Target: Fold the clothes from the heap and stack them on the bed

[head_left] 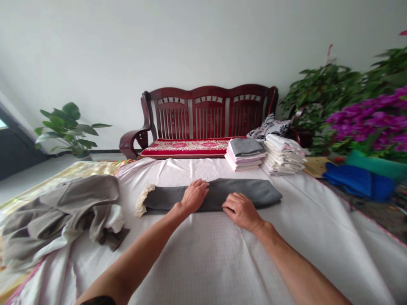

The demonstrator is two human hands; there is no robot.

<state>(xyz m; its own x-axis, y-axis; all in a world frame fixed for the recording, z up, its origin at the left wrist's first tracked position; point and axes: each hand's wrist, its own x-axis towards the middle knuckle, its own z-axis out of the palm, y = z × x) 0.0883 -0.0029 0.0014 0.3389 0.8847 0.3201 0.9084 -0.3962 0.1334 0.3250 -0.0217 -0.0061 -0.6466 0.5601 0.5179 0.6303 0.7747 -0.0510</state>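
Observation:
A dark grey garment (pixel 241 191) lies folded into a long strip across the white-sheeted surface. Cream lace ruffles (pixel 144 200) trim its left end. My left hand (pixel 195 195) rests on top of the strip near its middle, fingers stretched out over the fabric. At the near edge, right of centre, my right hand (pixel 240 209) has its fingers curled onto the cloth, gripping it. Part of the near edge is hidden behind both hands.
A heap of crumpled grey-brown and white clothes (pixel 73 212) lies on the left. Folded stacks, one topped with a grey piece (pixel 246 147) and one of white cloths (pixel 282 156), stand at the far right. Behind is a wooden bench (pixel 206 114); plants flank it.

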